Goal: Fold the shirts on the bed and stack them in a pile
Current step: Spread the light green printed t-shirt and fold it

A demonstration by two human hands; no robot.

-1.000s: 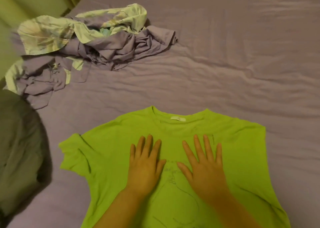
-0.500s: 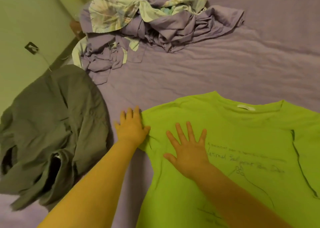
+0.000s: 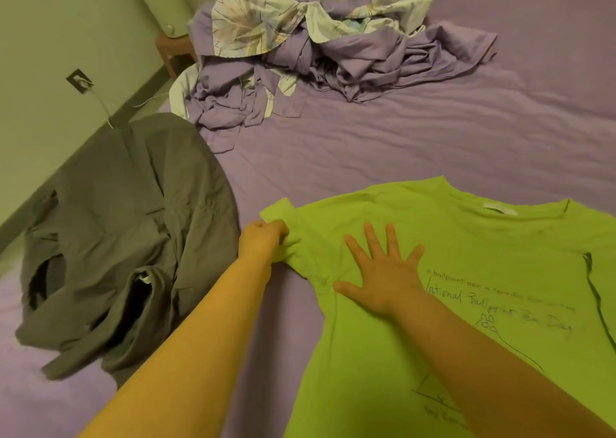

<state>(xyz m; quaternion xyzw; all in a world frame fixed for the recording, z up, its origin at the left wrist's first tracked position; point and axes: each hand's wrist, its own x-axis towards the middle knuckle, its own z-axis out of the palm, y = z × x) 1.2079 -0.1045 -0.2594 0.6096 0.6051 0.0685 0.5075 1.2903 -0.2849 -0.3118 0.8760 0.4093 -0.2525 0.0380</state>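
We are now pinching the green shirt's [image 3: 416, 271] sleeve with our left hand [image 3: 261, 241], flat before; our right hand [image 3: 383, 276] is staying spread on it, beside the grey garment [image 3: 126, 231].

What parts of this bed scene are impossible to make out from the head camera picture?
- Green shirt: its right side and hem run off the frame; the right hand and forearm cover some print.
- Left hand: its fingertips are buried in the sleeve fabric.
- Grey garment: too crumpled to tell its type.
- Purple heap: item count unclear.
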